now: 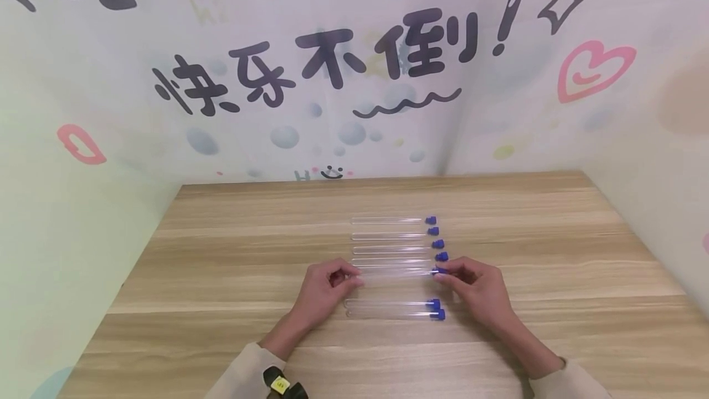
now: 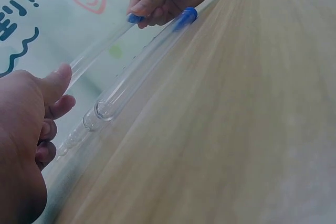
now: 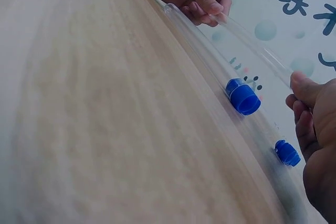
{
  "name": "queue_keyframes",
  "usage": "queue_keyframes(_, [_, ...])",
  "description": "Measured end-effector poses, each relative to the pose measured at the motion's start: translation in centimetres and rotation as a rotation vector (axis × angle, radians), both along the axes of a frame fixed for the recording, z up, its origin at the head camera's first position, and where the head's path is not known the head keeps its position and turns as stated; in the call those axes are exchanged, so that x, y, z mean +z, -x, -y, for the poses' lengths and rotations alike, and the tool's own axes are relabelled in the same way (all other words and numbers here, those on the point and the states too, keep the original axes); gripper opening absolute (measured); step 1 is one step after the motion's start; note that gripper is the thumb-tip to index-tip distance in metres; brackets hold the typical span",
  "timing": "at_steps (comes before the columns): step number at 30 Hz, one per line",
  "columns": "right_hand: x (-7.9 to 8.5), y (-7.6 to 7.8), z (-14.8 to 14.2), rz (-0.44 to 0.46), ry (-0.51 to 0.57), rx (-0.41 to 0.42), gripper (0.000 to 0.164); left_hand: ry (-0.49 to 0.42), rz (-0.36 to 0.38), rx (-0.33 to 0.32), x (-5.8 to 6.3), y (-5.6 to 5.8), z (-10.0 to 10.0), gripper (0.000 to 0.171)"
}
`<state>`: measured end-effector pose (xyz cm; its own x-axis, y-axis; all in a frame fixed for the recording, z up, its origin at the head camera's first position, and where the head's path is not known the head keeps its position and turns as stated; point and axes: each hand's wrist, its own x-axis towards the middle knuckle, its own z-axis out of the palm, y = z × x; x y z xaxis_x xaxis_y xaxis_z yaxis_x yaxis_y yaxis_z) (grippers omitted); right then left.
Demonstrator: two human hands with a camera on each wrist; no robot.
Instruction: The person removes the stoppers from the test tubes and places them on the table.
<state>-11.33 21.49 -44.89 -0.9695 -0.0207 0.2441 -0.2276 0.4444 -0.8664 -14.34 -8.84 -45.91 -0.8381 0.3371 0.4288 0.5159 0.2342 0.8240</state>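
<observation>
A clear test tube is held up level between both hands. My left hand pinches its rounded end between thumb and fingers. At the other end, my right hand pinches a blue cap at the tube's mouth; those fingers partly cover it. Nearer me, two test tubes lie side by side with blue caps on their right ends. Beyond the hands, several more tubes lie in parallel rows, each with a loose blue cap just off its right end.
Everything lies on a wood-grain table. Behind its far edge stands a pale wall covering with dark lettering and pink hearts. Pale walls also border the table at left and right. A black band with a yellow tag sits by the left sleeve.
</observation>
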Motion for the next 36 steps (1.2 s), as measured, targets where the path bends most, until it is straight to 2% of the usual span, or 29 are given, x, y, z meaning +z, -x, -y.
queue_keyframes(8, [3.2,-1.0,0.9,0.076,0.025,0.036,0.013,0.013,0.066,0.023,0.2,0.0,0.1,0.011])
queue_keyframes(10, [3.6,-1.0,1.0,0.095,0.027,0.040,0.013,0.014,0.079,0.029,0.2,0.0,0.1,0.010])
queue_keyframes(13, [3.1,-0.8,0.6,0.106,0.046,0.055,0.014,0.011,0.088,0.032,0.1,0.1,0.1,0.011])
queue_keyframes(18, [0.9,-0.1,-0.5,0.121,0.084,0.077,0.017,-0.008,0.083,0.024,0.0,0.0,0.1,0.013])
queue_keyframes(21, [0.2,0.2,-0.9,0.133,0.093,0.080,0.019,-0.016,0.084,0.021,0.1,0.0,0.0,0.013])
queue_keyframes(32, [0.5,0.2,-1.0,0.139,0.129,0.104,0.019,-0.024,0.103,0.015,0.2,0.0,0.1,0.014])
queue_keyframes(36, [0.7,0.1,-0.9,0.130,0.141,0.117,0.019,-0.021,0.119,0.022,2.1,-0.9,-0.2,0.011])
